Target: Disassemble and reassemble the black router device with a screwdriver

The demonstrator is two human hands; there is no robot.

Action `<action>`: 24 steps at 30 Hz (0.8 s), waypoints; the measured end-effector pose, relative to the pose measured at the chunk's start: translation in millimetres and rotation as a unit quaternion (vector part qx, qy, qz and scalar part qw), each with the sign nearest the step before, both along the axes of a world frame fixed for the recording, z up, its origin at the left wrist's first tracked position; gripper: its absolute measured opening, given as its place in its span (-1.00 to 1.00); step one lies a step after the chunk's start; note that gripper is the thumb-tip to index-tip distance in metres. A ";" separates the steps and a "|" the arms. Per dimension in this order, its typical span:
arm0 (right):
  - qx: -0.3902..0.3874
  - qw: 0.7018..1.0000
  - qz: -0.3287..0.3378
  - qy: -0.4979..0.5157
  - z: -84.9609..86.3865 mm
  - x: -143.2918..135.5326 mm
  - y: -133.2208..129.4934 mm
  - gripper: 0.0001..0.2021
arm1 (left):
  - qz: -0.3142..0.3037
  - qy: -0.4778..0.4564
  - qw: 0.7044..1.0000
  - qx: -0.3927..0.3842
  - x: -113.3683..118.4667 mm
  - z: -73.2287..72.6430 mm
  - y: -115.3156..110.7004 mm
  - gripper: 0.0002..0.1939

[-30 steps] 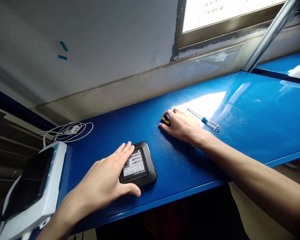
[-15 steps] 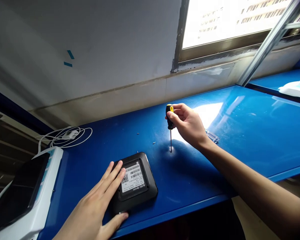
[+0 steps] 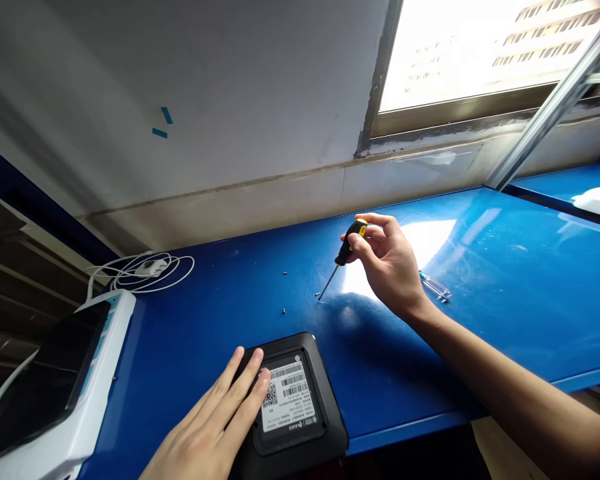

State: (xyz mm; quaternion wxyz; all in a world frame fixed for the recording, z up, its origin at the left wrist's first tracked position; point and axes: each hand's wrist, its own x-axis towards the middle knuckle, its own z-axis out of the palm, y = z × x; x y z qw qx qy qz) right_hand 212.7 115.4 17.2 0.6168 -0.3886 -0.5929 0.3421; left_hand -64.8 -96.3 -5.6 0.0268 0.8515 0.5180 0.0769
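Observation:
My right hand [image 3: 391, 263] grips a black-and-yellow screwdriver [image 3: 349, 245], its handle pinched between thumb and fingers. The shaft slants down to the left, its tip close beside a small screw [image 3: 317, 294] on the blue table; whether they touch I cannot tell. My left hand [image 3: 207, 423] lies with fingers stretched out over the left part of a black box-shaped device [image 3: 325, 383] bearing a white barcode label [image 3: 286, 400]. Its thumb is out of sight. Two more screws, a far screw [image 3: 285, 273] and a nearer screw [image 3: 283, 311], lie beyond the device.
A clear-handled tool [image 3: 436, 287] lies by my right wrist. On the left are a coiled white cable with adapter [image 3: 153, 268] and a white stand with a dark screen [image 3: 45, 373]. Behind the blue table [image 3: 220, 280] rises a wall with a window [image 3: 460, 60].
The screwdriver has gone from upright to slanted, its tip shifting left to a screw. The device now appears lower and further right, nearer the table's front edge, with my left hand still on it.

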 end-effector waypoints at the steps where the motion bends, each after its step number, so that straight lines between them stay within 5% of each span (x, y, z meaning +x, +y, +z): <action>1: -0.002 1.000 0.001 0.003 0.0 -0.1 0.1 -0.55 | 0.000 0.001 1.000 0.002 -1.3 -0.7 1.4 -0.06; 13: 0.010 1.000 0.011 0.028 0.5 -0.8 -2.2 -0.57 | -0.008 -0.063 0.998 -0.030 -13.6 11.9 21.8 0.07; 24: -0.123 0.967 0.183 0.125 -1.8 -11.3 -11.8 -0.55 | 0.010 -0.065 0.998 -0.017 -10.6 -0.2 22.4 0.03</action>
